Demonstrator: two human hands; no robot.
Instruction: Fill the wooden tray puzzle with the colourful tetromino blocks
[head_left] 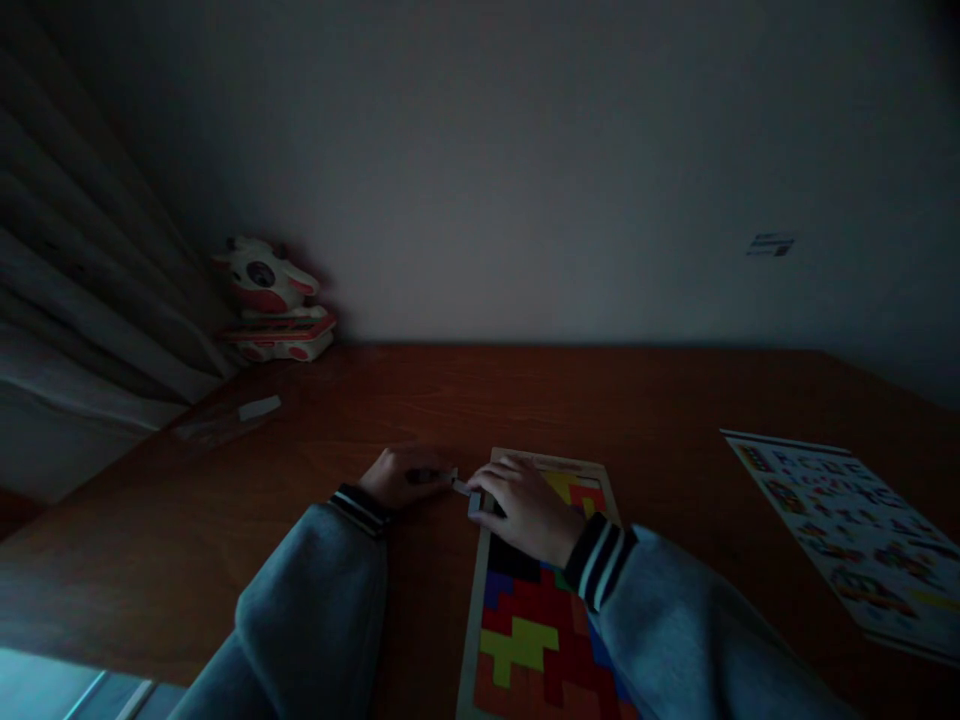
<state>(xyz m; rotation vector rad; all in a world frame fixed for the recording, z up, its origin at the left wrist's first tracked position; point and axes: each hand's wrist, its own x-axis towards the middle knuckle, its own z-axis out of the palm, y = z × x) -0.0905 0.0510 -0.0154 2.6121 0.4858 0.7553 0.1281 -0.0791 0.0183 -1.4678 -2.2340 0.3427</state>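
Observation:
A wooden tray (471,620) filled with coloured block pieces lies on the brown desk (450,400) in front of me. My right hand (525,505) rests over the tray's upper left part, fingers curled on a small pale puzzle piece (474,503) at the tray's left edge. My left hand (401,475) sits just left of the tray on the desk, fingertips pinching a small light piece (452,481) that nearly meets the right hand's. The scene is dim, so the small pieces' shapes are unclear. Both arms wear grey sleeves with striped cuffs.
A printed colour sheet (847,530) lies at the desk's right. A white and red toy figure (274,300) stands in the far left corner by the wall. A small white strip (259,407) lies on the desk's left part. Curtain folds (75,290) hang on the left.

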